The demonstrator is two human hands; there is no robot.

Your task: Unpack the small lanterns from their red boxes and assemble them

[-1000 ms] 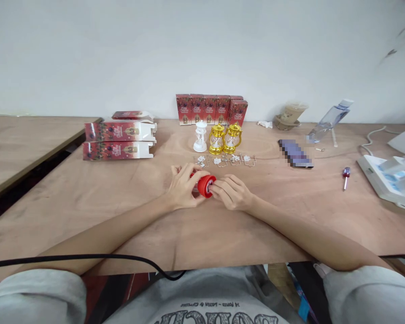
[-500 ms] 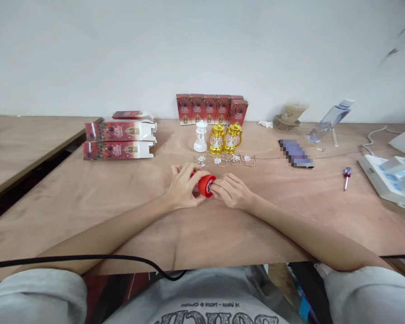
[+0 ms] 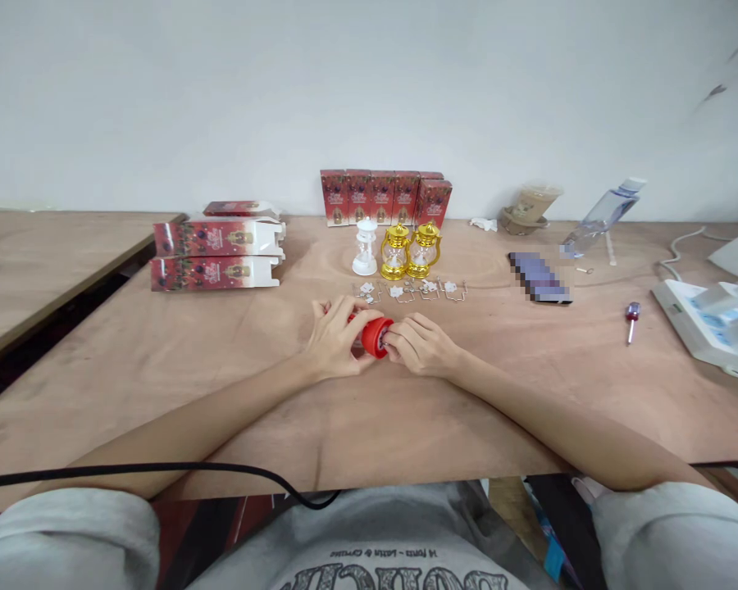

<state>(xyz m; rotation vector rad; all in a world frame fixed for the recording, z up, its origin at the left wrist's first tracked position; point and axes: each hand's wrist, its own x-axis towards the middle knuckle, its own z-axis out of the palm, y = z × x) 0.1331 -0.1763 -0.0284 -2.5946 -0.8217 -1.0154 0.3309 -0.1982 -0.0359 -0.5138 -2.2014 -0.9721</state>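
Note:
A small red lantern (image 3: pixel 374 338) lies on its side in my left hand (image 3: pixel 337 340), whose fingers wrap round its body. Its round base faces right. At that base opening the fingertips of my right hand (image 3: pixel 423 344) are pinched together; what they hold, if anything, is hidden. Just beyond my hands lies a row of thin bent wire handles and small white pieces (image 3: pixel 429 288). Behind these stand a white lantern (image 3: pixel 365 248) and two gold lanterns (image 3: pixel 395 252), all upright.
Printed red boxes (image 3: pixel 382 197) stand in a row by the wall; more boxes (image 3: pixel 215 273) lie at left, flaps open. On the right are a cup (image 3: pixel 534 203), a tilted bottle (image 3: pixel 603 217), a phone (image 3: pixel 538 279), a screwdriver (image 3: pixel 632 321) and a white tray (image 3: pixel 713 324). A black cable (image 3: pixel 160 468) crosses the front.
Almost nothing differs. Both hands stay at the red lantern, and the right fingertips have shifted very slightly at its base.

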